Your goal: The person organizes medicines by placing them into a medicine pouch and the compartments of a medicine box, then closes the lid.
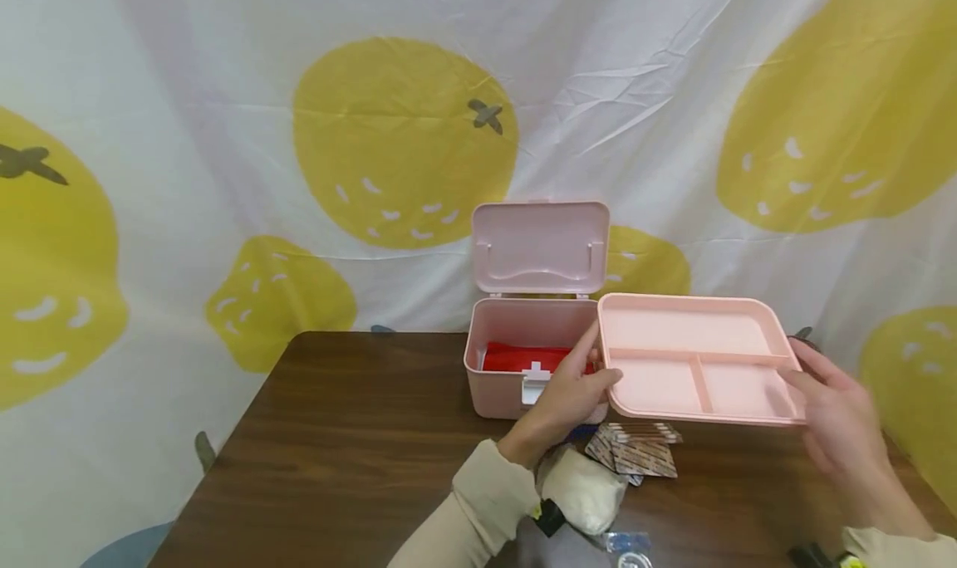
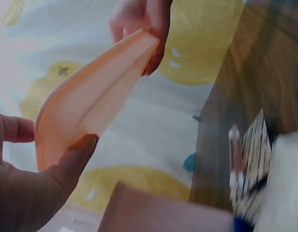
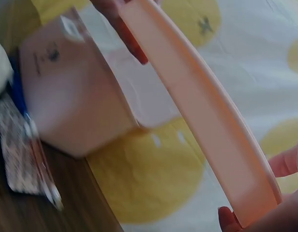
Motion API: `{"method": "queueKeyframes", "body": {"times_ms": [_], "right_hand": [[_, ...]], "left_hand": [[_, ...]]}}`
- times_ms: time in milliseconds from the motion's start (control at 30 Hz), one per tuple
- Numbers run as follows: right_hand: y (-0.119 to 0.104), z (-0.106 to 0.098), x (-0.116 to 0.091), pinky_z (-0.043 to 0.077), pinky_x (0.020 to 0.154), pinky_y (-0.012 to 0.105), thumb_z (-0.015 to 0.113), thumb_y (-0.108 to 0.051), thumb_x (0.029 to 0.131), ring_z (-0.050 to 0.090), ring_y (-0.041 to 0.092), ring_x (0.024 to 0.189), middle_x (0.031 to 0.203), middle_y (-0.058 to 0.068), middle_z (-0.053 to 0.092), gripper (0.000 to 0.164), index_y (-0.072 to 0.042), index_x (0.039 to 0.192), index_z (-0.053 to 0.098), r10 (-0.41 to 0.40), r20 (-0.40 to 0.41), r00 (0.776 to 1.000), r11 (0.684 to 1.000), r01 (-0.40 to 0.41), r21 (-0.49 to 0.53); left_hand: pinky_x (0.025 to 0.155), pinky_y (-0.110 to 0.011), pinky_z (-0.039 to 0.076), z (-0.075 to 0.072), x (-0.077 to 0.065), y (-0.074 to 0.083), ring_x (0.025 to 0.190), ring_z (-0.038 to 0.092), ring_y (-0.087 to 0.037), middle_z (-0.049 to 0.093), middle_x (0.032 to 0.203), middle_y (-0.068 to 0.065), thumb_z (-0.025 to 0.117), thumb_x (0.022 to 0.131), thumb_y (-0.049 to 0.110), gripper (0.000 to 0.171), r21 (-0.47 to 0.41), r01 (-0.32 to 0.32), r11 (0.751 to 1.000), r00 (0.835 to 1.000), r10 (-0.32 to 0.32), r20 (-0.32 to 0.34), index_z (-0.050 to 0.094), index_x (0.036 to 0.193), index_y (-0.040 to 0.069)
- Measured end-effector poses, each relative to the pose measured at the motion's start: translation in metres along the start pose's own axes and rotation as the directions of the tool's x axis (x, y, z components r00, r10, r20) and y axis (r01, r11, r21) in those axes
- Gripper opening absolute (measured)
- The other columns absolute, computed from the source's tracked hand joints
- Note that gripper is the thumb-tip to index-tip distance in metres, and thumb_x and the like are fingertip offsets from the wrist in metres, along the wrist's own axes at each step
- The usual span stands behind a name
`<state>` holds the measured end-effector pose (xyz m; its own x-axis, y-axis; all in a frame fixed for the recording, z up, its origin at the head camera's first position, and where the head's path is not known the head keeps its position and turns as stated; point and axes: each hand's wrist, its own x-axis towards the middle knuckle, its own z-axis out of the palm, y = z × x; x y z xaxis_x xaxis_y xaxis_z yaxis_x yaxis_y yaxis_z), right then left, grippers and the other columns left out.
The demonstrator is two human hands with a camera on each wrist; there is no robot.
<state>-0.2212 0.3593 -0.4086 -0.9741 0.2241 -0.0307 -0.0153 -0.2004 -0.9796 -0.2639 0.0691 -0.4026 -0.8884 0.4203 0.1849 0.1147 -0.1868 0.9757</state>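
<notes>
L hand (image 1: 566,394) pinches one end of the 3-compartment pink tray (image 1: 680,327), R hand (image 1: 845,414) pinches the other; tray's held up above the worktop (image 1: 359,435), right of the open pink box (image 1: 493,394) nr the far edge, w/ a red item (image 1: 523,357) inside. Pkts (image 1: 652,460) & white bundle (image 1: 586,493) lie nearer the person.
</notes>
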Motion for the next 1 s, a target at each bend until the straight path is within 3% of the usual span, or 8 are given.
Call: {"method": "queueKeyframes", "body": {"times_ms": [100, 167, 267, 467, 633, 733, 900, 1000], "right_hand": [[0.003, 0.014, -0.008, 0.053, 0.079, 0.015, 0.056, -0.014, 0.101, 0.059, -0.004, 0.107, 0.149, -0.005, 0.042, 0.069, -0.012, 0.159, 0.018, -0.072, 0.126, 0.989, 0.996, 0.066, 0.055], [0.005, 0.024, -0.013, 0.054, 0.079, 0.017, 0.054, -0.009, 0.102, 0.060, -0.006, 0.102, 0.149, 0.000, 0.041, 0.070, -0.008, 0.159, 0.014, -0.104, 0.193, 0.976, 0.994, 0.094, 0.061], [0.006, 0.041, -0.022, 0.054, 0.082, 0.018, 0.051, -0.007, 0.103, 0.057, -0.007, 0.107, 0.156, 0.006, 0.029, 0.069, -0.003, 0.158, 0.009, -0.129, 0.274, 0.953, 0.991, 0.130, 0.015], [0.009, 0.068, -0.039, 0.057, 0.080, 0.025, 0.049, -0.003, 0.102, 0.060, 0.002, 0.108, 0.128, -0.007, 0.055, 0.065, 0.003, 0.156, 0.014, -0.142, 0.396, 0.907, 0.982, 0.179, -0.058], [0.016, 0.084, -0.058, 0.057, 0.079, 0.025, 0.051, -0.001, 0.101, 0.061, 0.002, 0.107, 0.121, -0.010, 0.061, 0.061, 0.002, 0.155, 0.023, -0.147, 0.451, 0.880, 0.955, 0.246, -0.167], [0.023, 0.092, -0.068, 0.057, 0.078, 0.025, 0.052, 0.004, 0.099, 0.060, 0.001, 0.110, 0.123, -0.010, 0.062, 0.061, 0.001, 0.154, 0.026, -0.204, 0.512, 0.835, 0.923, 0.338, -0.184], [0.035, 0.104, -0.084, 0.057, 0.082, 0.027, 0.049, 0.014, 0.095, 0.060, 0.007, 0.115, 0.135, -0.003, 0.058, 0.067, 0.002, 0.155, 0.022, -0.294, 0.654, 0.697, 0.891, 0.448, -0.077], [0.041, 0.112, -0.093, 0.057, 0.084, 0.029, 0.050, 0.013, 0.095, 0.060, 0.009, 0.116, 0.142, -0.006, 0.052, 0.067, 0.001, 0.155, 0.022, -0.255, 0.694, 0.673, 0.909, 0.411, -0.065]], "left_hand": [[0.080, -0.037, 0.059, -0.021, -0.014, 0.009, 0.094, 0.063, -0.018, 0.052, 0.126, -0.011, 0.051, 0.094, -0.001, 0.080, -0.034, 0.024, 0.999, 0.998, -0.022, 0.056, 0.020, 0.158, 0.036], [0.081, -0.039, 0.059, -0.034, -0.024, 0.015, 0.092, 0.063, -0.021, 0.052, 0.128, -0.016, 0.050, 0.093, -0.003, 0.085, -0.067, 0.043, 0.997, 0.995, -0.037, 0.095, 0.014, 0.158, 0.039], [0.083, -0.039, 0.058, -0.055, -0.040, 0.024, 0.099, 0.062, -0.023, 0.047, 0.135, -0.023, 0.047, 0.092, -0.007, 0.090, -0.112, 0.056, 0.992, 0.988, -0.039, 0.148, 0.007, 0.159, 0.039], [0.080, -0.031, 0.058, -0.098, -0.074, 0.034, 0.106, 0.060, -0.021, 0.037, 0.145, -0.029, 0.048, 0.091, -0.008, 0.094, -0.135, 0.088, 0.987, 0.981, -0.063, 0.182, 0.000, 0.159, 0.037], [0.082, -0.031, 0.057, -0.127, -0.101, 0.034, 0.107, 0.060, -0.022, 0.030, 0.153, -0.027, 0.049, 0.093, -0.006, 0.095, -0.110, 0.140, 0.984, 0.974, -0.117, 0.192, -0.003, 0.158, 0.038], [0.085, -0.033, 0.056, -0.141, -0.118, 0.033, 0.110, 0.059, -0.023, 0.027, 0.155, -0.027, 0.049, 0.093, -0.006, 0.095, -0.137, 0.168, 0.976, 0.966, -0.135, 0.218, -0.004, 0.158, 0.040], [0.094, -0.040, 0.052, -0.165, -0.145, 0.031, 0.122, 0.054, -0.027, 0.021, 0.157, -0.027, 0.044, 0.096, -0.008, 0.094, -0.222, 0.186, 0.957, 0.947, -0.113, 0.302, -0.007, 0.157, 0.041], [0.099, -0.043, 0.049, -0.180, -0.161, 0.030, 0.127, 0.050, -0.028, 0.021, 0.157, -0.026, 0.042, 0.098, -0.008, 0.092, -0.232, 0.201, 0.952, 0.931, -0.112, 0.347, -0.011, 0.157, 0.039]]}}
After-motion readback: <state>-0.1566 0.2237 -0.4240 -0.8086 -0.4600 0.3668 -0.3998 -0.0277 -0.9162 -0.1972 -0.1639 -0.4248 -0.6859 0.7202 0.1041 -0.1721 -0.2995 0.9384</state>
